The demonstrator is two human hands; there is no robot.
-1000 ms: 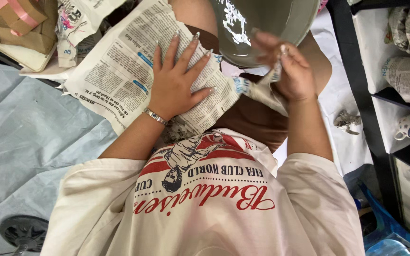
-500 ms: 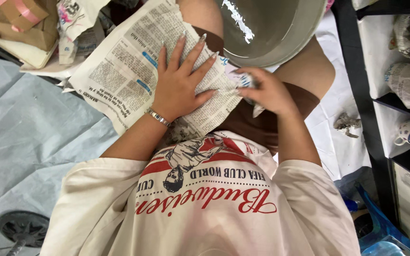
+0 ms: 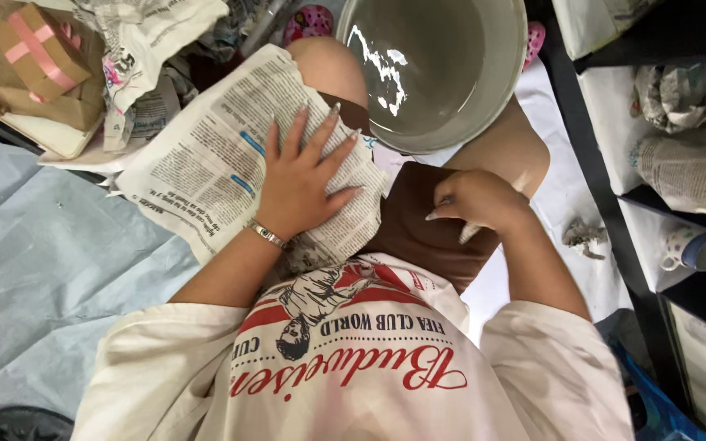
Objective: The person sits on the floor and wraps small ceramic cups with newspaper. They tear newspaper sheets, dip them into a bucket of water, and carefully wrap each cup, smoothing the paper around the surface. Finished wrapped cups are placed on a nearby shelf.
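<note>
Right hand [image 3: 475, 200] has dropped off the newspaper [image 3: 230, 163] onto the brown shorts [image 3: 418, 233], curled loosely round a pale scrap. Left hand [image 3: 300, 175] stays flat, fingers spread, pressing the newspaper on the left thigh. Grey basin [image 3: 431, 69] of water sits between the knees; cardboard box [image 3: 38, 53] at floor's far-left corner.

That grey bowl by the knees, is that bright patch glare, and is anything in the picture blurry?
Head view: yes, the white streaks in the grey bowl look like light mirrored off its wet-looking inside. Head view: the left hand on the newspaper is sharp. Head view: the right hand is fairly sharp too; lighting is soft and even, with no hard shadows.
</note>
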